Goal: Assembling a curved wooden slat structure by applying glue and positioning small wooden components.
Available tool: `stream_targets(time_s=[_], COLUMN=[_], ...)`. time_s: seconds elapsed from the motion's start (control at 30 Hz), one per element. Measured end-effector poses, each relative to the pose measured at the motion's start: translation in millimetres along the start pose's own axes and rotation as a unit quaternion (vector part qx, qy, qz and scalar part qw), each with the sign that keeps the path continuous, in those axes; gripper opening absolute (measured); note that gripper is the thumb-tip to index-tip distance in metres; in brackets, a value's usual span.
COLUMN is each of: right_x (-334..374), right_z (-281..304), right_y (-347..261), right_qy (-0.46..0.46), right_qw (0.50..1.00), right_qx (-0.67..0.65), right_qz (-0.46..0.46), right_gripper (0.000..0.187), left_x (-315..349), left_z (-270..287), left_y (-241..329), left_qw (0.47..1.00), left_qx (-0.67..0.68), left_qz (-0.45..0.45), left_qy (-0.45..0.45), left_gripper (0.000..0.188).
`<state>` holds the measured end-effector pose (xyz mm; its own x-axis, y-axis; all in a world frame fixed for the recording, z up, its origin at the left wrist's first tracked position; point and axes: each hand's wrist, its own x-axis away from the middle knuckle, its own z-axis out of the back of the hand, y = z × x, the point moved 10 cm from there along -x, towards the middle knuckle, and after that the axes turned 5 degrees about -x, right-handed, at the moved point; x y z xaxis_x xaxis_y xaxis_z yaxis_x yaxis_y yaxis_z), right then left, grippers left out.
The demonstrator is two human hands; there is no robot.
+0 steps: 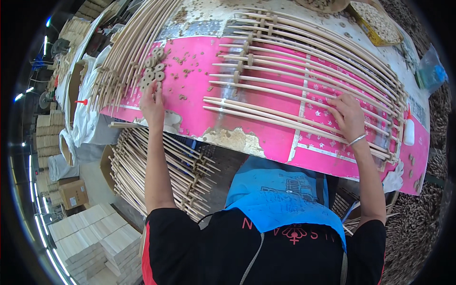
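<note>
My left hand (152, 107) is at the lower edge of a heap of small round wooden rings (154, 64), its fingertips pinched on what looks like one ring. To the right, my right hand (349, 116) has thumb and forefinger closed about a thin wooden stick (266, 89), one of a row lying side by side on the pink sheet (190, 99). Several sticks in this row carry rings (250, 59) near their left ends, and others near their right ends. The nearest sticks (247, 110) show bare left ends.
Ringed sticks (128, 52) lie at the table's far left; more (152, 166) are stacked below its front edge. A white glue bottle (408, 130) stands at the right. Behind are a yellow container (380, 40) of small pieces and a bowl. Wood stacks (90, 232) stand lower left.
</note>
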<state>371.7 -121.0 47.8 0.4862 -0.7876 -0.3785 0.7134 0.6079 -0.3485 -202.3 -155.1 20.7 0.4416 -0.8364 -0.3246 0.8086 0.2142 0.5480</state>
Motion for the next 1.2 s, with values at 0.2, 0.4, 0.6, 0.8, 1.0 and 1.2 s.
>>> stream_targets(time_s=[0.2,0.4,0.6,0.8,1.0,1.2], right_x=[3,0,8,17,14,15], right_z=[-9,-11,-6,-3,-7,-9], right_y=[1,-7,3,13,6,3], right_qy=[-0.031,-0.063,-0.059,-0.046,-0.025,-0.026], right_qw=[0.999,0.997,0.987,0.959,0.958,0.958], right_qx=[-0.035,-0.032,-0.127,-0.235,-0.249,-0.248], right_qz=[-0.020,-0.009,-0.078,-0.154,-0.141,-0.143], right_gripper=[0.010,0.009,0.009,0.009,0.009,0.009], left_x=[0,4,2,-1,-17,-26], left_z=[18,15,8,16,12,9], left_y=[1,3,-1,-4,21,4], left_qw=[0.989,0.973,0.965,0.969,0.941,0.921], left_qx=[-0.116,-0.192,-0.238,-0.231,-0.314,-0.385], left_qz=[-0.088,-0.125,-0.106,-0.089,-0.126,-0.062], left_qy=[0.038,-0.010,-0.021,0.009,0.029,-0.003], left_gripper=[0.037,0.040,0.042,0.043,0.038,0.036])
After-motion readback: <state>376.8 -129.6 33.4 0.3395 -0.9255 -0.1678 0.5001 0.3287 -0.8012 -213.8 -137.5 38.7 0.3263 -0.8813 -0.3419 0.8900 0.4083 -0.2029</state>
